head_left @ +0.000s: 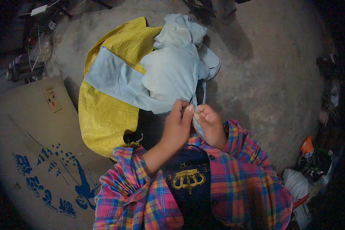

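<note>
A bunched light blue cloth (168,73), seemingly a garment, lies in front of me, with one panel spread to the left over a yellow woven sheet (107,119). From its right side a narrow light blue fabric edge (197,126) runs down between my hands. My left hand (179,120) pinches this edge between thumb and fingers. Close against it, my right hand (212,126) is closed around the lower part of the same edge, fingers curled. Exactly what sits between the fingertips is too small to make out.
On the left lies a large tan sheet or sack (11,122) with blue printing, bearing a small card (52,100) with red marks. A wire rack (36,53) stands beyond it. At right, an orange item (306,145) and a whitish bag (296,184) sit among clutter on the concrete floor (272,88).
</note>
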Demonstrator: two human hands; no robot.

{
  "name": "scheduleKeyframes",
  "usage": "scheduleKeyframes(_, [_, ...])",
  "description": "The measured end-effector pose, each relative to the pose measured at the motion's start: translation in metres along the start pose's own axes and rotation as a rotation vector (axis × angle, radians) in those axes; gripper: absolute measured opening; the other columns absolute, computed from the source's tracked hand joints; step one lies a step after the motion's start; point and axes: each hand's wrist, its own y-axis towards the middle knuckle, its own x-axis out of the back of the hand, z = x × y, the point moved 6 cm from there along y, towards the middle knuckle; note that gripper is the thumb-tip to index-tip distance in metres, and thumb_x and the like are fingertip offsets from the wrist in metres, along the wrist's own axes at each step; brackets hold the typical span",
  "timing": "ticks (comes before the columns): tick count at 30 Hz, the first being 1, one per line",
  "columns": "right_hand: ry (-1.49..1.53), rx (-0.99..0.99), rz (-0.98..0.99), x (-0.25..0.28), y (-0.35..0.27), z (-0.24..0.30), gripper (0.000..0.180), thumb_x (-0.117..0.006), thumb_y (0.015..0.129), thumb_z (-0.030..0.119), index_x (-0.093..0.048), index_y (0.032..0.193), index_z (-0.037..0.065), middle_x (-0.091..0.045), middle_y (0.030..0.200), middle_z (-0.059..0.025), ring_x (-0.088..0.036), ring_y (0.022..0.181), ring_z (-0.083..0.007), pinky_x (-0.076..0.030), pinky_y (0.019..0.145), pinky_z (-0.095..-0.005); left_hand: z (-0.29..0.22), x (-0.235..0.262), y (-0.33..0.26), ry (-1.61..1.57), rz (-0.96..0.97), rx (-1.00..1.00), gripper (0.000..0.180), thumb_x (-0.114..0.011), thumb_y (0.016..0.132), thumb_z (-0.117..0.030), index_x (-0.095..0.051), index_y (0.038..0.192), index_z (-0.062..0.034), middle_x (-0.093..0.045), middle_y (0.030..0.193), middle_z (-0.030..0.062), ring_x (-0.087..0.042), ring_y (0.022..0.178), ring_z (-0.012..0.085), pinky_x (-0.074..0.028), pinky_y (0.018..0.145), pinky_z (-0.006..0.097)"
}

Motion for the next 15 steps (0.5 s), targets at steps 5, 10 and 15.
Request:
scheduleKeyframes(5, [-0.038,-0.021,0.024,-0.0011,-0.0037,0.0029,0.009,-0.042,0.084,0.013,-0.043,0.088,0.005,-0.044,0.072,0.0036,-0.039,0.063,-0.0023,-0.034,0.055,-0.0173,-0.0011,-0.0003,0.0036,0.018,-0.002,0.015,0.014,-0.044,0.083,-0.015,-0.042,0.085,-0.0017,-0.045,0.070,0.0034,-0.041,0.067,0.0081,-0.038,0.061,0.023])
scheduleKeyframes(10, [-0.054,-0.047,-0.001,0.0002,-0.0034,0.0021,0.008,-0.042,0.084,0.012,-0.044,0.088,0.005,-0.045,0.073,0.0035,-0.039,0.064,-0.0024,-0.033,0.055,-0.0171,-0.0021,0.0011,0.0035,0.072,0.004,0.001,0.015,-0.044,0.083,-0.016,-0.042,0.084,-0.0015,-0.046,0.071,0.0038,-0.041,0.067,0.0079,-0.038,0.060,0.023])
scheduleKeyframes(15, [-0.083,0.010,-0.024,-0.0001,-0.0039,0.0028,0.008,-0.042,0.083,0.011,-0.045,0.087,0.005,-0.045,0.073,0.0039,-0.039,0.065,-0.0026,-0.034,0.057,-0.0172,-0.0007,0.0003,0.0043,0.012,0.004,0.033,0.015,-0.045,0.083,-0.017,-0.042,0.083,-0.0018,-0.045,0.070,0.0036,-0.041,0.067,0.0078,-0.038,0.059,0.022])
